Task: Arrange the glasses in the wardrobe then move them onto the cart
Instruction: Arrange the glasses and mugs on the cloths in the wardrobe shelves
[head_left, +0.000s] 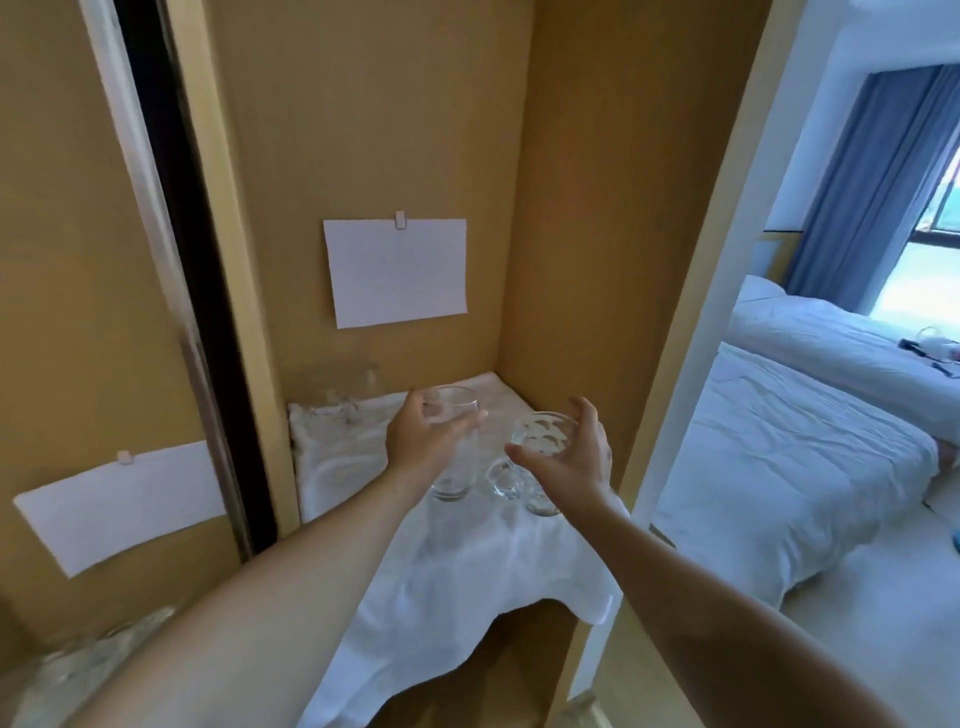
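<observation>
Rumpled white cloth (467, 571), clear cylindrical glasses (453, 457)

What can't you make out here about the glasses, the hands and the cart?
- Cart: not in the head view, so its place is unknown.
- Tall glass: the left hand covers its side; whether its base rests on the white cloth is unclear.
- Handled glass: partly behind the right hand.
- Bottom left corner: blurred glassy shapes, cut off by the frame edge.

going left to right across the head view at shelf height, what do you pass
mirror → white cloth → left hand → tall glass → handled glass mug → right hand → wardrobe side wall → bed
</observation>
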